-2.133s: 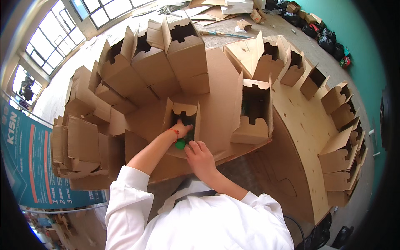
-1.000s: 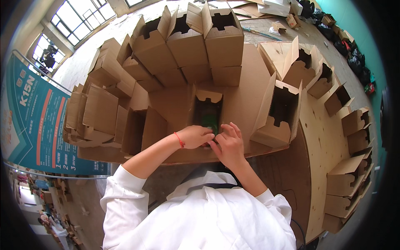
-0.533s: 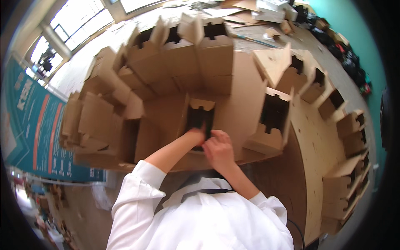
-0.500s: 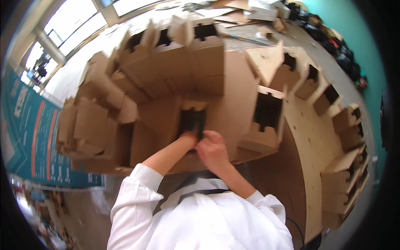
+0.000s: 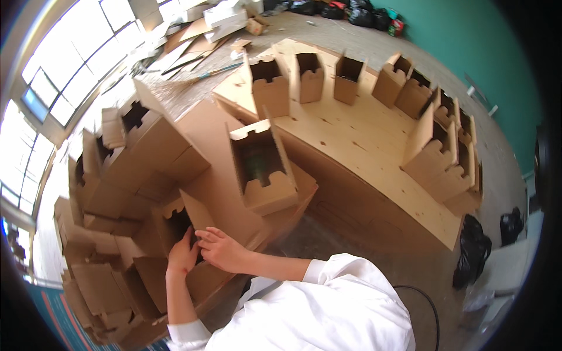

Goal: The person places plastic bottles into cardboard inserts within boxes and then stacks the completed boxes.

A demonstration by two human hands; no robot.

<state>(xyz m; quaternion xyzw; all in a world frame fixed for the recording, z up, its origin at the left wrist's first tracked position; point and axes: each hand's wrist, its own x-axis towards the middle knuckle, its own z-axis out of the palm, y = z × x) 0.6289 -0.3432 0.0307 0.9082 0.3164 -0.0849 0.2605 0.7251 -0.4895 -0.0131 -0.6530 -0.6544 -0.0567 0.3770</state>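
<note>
An open-topped cardboard box [image 5: 202,213] stands at the near edge of a cardboard-covered surface, its upright flap raised. My left hand [image 5: 182,255] grips its near wall, with fingertips partly hidden at the dark opening. Close beside it, my right hand [image 5: 223,251] bends its fingers over the same near edge, fingertips almost meeting the left ones. To the right and farther off stands another open cardboard box [image 5: 270,196] with a notched front; something greenish shows dimly inside it.
Folded and open cardboard boxes [image 5: 126,196] crowd the left. A wooden table [image 5: 363,155] carries several open boxes [image 5: 272,96] along its far and right edges. A broom [image 5: 175,85] lies on the floor beyond. Black bags [image 5: 471,251] stand at right; a cable [image 5: 433,310] curves nearby.
My view has swung to the right, so the box and both hands now appear farther left. Both hands stay at the box's near edge, and the wooden table shows more fully.
</note>
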